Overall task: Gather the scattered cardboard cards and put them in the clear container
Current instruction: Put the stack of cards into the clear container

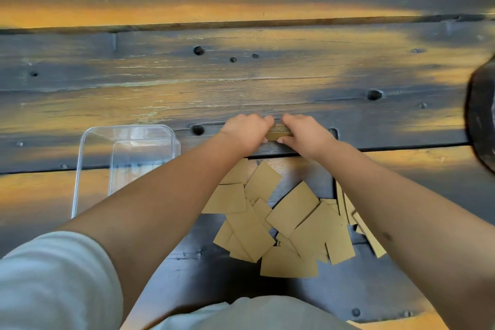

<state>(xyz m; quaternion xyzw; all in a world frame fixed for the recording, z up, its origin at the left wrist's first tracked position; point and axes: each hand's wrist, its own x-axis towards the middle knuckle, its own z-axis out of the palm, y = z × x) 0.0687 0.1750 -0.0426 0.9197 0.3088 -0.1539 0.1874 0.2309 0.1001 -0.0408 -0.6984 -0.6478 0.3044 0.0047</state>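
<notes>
My left hand (247,130) and my right hand (305,132) meet at the middle of the dark wooden table, both closed on a small stack of cardboard cards (278,132) held on edge between them. Several more tan cardboard cards (284,220) lie scattered and overlapping on the table nearer to me, between my forearms. The clear container (126,158) stands to the left of my left arm; its near end is hidden by that arm, and the part that shows holds no cards.
The table (241,75) is of worn dark planks with knots and gaps. A dark rounded object (482,115) juts in at the right edge. A few cards (361,225) lie partly under my right forearm.
</notes>
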